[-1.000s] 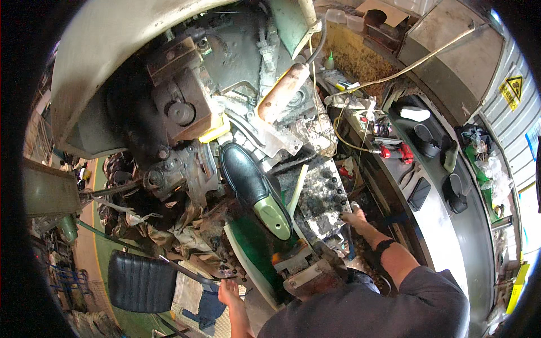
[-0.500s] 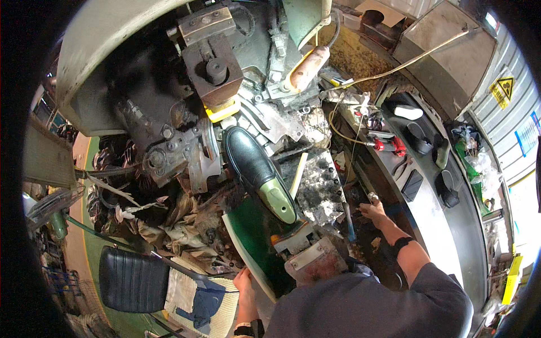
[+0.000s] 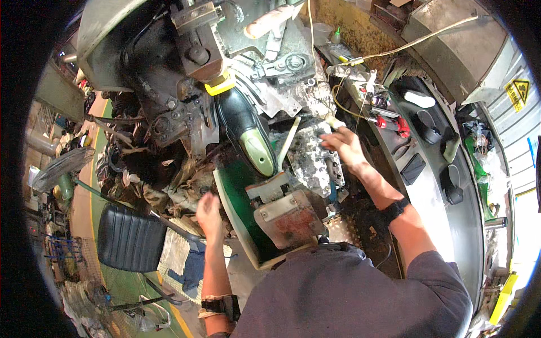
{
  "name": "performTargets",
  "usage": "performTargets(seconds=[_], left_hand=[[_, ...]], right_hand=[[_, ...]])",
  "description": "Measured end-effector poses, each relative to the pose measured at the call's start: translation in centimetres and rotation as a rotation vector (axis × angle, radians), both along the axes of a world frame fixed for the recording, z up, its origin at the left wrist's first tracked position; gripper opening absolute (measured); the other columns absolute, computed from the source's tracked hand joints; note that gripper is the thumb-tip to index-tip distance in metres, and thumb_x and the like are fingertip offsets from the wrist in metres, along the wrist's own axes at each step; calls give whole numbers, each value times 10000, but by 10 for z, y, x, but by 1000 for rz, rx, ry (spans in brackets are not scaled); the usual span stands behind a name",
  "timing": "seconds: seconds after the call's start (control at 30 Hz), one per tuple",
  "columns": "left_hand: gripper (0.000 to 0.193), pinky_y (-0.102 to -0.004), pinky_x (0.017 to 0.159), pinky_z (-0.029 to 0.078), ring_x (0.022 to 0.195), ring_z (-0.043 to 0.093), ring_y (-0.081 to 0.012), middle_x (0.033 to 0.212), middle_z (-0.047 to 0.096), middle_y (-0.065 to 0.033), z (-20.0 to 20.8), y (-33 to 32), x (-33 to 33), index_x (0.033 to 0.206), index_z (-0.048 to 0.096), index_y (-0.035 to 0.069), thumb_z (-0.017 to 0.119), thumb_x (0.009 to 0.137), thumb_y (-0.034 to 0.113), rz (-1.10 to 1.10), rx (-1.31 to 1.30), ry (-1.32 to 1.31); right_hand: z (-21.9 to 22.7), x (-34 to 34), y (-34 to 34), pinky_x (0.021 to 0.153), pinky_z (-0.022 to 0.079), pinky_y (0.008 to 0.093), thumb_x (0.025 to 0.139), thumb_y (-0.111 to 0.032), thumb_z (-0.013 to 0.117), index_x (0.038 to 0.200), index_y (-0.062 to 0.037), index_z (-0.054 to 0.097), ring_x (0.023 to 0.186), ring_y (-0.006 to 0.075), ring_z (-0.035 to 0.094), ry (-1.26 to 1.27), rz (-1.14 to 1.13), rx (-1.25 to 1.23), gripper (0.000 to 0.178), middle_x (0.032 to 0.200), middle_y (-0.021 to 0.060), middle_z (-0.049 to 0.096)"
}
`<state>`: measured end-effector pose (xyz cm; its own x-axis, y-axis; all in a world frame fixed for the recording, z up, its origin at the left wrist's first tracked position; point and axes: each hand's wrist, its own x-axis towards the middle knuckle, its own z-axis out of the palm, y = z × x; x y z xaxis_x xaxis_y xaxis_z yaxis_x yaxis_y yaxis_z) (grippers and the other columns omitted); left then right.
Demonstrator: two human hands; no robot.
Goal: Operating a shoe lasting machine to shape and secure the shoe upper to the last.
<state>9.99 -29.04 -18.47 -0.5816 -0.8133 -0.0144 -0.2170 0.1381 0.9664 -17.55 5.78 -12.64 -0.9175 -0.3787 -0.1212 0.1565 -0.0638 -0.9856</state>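
A black loafer [image 3: 234, 110] on a green shoe last [image 3: 256, 147] sits in the machine [image 3: 186, 121], its toe under a yellow block [image 3: 221, 84]. My right hand [image 3: 346, 149] hovers over the pitted metal panel [image 3: 310, 152] right of the shoe. Its fingers are spread, and a pale piece or wrapping shows at one fingertip. Off to the shoe's lower left is my left hand [image 3: 209, 217], apart from it, beside the rim of the green-lined guard [image 3: 228, 217]. Motion smears its fingers. Between shoe and panel stands a pale stick [image 3: 288, 141].
On the right, a dark phone [image 3: 413, 169], a red-handled tool [image 3: 394, 125] and several shoe pieces [image 3: 428, 127] lie along the curved bench [image 3: 434, 225]. A black chair [image 3: 132, 236] stands at the left. The metal bracket [image 3: 287, 217] is close to my body.
Both hands have risen toward the machine, the right from beside the bench to over the panel, the left away from the chair. The view has shifted; the shoe's toe now sits under the yellow block.
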Motion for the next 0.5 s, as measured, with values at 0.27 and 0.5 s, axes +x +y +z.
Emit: performTargets(seconds=[0.27,0.5], left_hand=[[1047,-419,1152,312,1401,389,-336,1521,364,-283,138,96,-133,1554,203,22,857,780,288,-258,-274,16],[1024,-480,1128,355,1360,404,-446,1489,382,-282,123,122,-154,1515,248,30,858,719,236,-79,-544,-55]], right_hand=[[-8,30,-47,644,548,481,873,-259,648,1031,-43,647,703,397,681,809,82,619,268,742,218,676],[-9,34,-52,661,555,506,878,-253,649,1059,-63,634,671,403,675,788,38,651,263,672,173,663]])
